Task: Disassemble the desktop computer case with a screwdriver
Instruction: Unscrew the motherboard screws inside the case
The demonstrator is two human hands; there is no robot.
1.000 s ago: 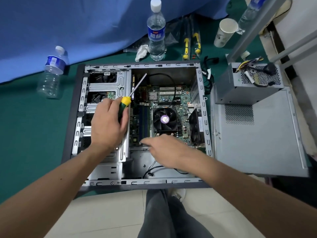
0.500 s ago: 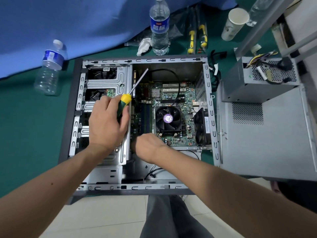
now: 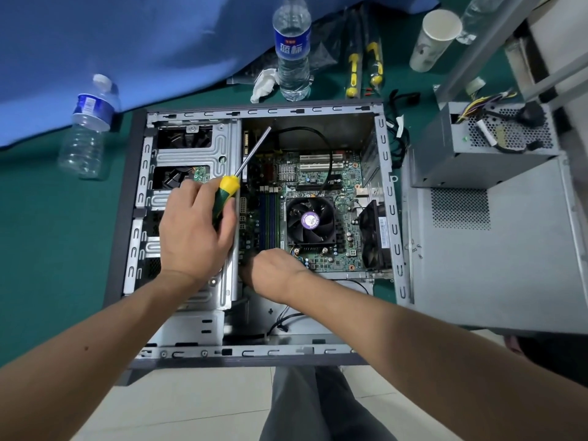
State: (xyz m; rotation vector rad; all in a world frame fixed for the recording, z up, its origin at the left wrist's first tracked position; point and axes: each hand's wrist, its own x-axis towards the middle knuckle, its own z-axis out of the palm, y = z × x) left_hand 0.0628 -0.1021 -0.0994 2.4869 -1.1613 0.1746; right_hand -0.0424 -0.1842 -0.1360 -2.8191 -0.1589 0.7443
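Observation:
The open computer case lies flat on a green mat, its motherboard and CPU fan exposed. My left hand rests over the metal drive cage and grips a green-and-yellow screwdriver, whose shaft points up and right, away from the board. My right hand reaches down at the motherboard's lower-left corner, beside the cage; its fingers are curled under and hidden, so what they touch is unclear.
The removed power supply sits on the detached side panel at right. Two water bottles, a paper cup, spare yellow-handled tools and a crumpled tissue lie behind the case. My leg is below.
My right hand has moved left, from below the CPU fan to the board's lower-left corner, and curled downward. My left hand still holds the screwdriver over the cage.

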